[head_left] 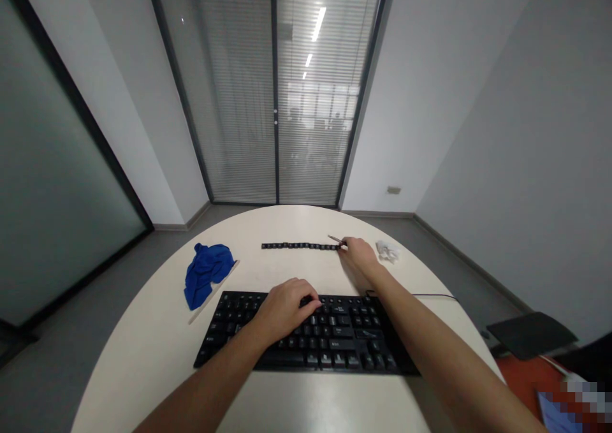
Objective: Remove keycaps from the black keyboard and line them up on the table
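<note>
A black keyboard (335,340) lies on the round white table (143,350) in front of me. My left hand (285,307) rests on its upper middle keys, fingers curled down onto them. Beyond the keyboard a row of loose black keycaps (299,246) runs left to right. My right hand (359,258) is at the right end of that row and grips a thin metal tool (335,239) whose tip points back left over the last keycap.
A crumpled blue cloth (206,271) lies on a pale strip (213,293) at the table's left. A wad of white tissue (388,250) sits right of my right hand. A dark chair seat (530,334) stands at the right. Glass doors with blinds are behind.
</note>
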